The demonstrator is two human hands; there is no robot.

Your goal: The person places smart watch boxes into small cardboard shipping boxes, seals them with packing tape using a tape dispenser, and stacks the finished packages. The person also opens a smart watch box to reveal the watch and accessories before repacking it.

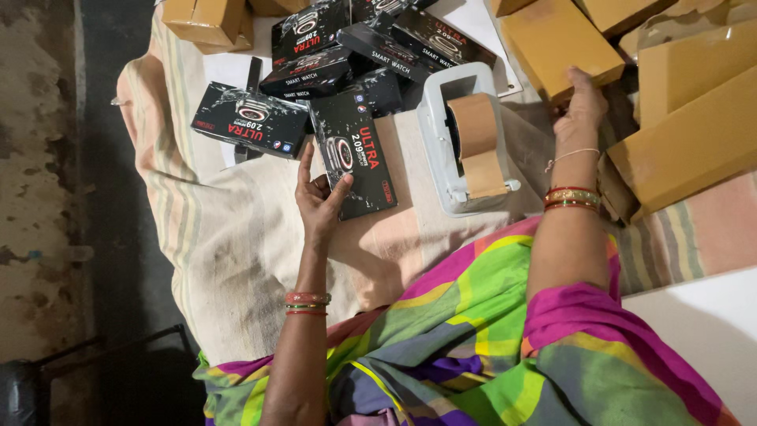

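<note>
A: Nearest to the camera, what do you see?

B: The person's lap in a bright checked cloth [465, 339], and two forearms with bangles. A little in front of it, the left hand [319, 201] holds a black box [355, 162] by its lower left edge, thumb on top and fingers under it.

A: Where does this box lie?

B: Just left of the tape dispenser [465, 142], flat on the striped sheet [213, 229]. I think it is light and stiff, with a smooth, slightly slippery printed surface. Holding it by the long edges seems safest to me; the corners could dent.

A: And the right hand?

B: The right hand [583, 102] is right of the dispenser, fingers closed on the edge of a brown carton [556, 39].

A: Farther away?

B: Behind the dispenser, more black boxes [315, 47] lie in a heap. Right of it, other brown cartons [694, 134] are stacked.
</note>
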